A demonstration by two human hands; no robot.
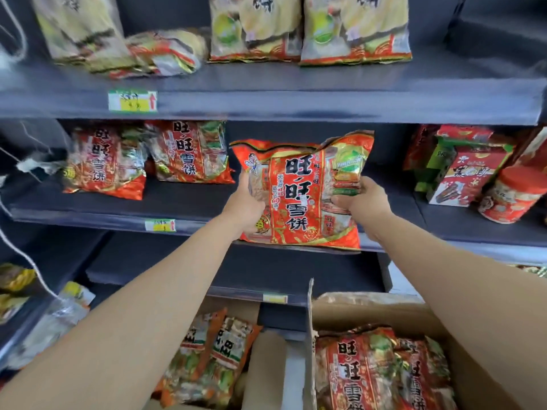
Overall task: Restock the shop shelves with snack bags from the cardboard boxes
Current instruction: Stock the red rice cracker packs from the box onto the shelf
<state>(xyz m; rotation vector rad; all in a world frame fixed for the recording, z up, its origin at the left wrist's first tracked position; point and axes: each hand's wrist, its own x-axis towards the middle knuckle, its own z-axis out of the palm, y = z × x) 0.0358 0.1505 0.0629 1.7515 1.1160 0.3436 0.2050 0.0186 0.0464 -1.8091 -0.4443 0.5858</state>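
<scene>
Head view: both hands grip one red snack bag (299,193), the left hand (247,207) closed on its left edge, the right hand (359,196) pinching its right side. The bag stands upright at the front of the middle shelf (177,202), right of two matching bags (148,158). Below, two open cardboard boxes (414,315) hold more bags.
</scene>
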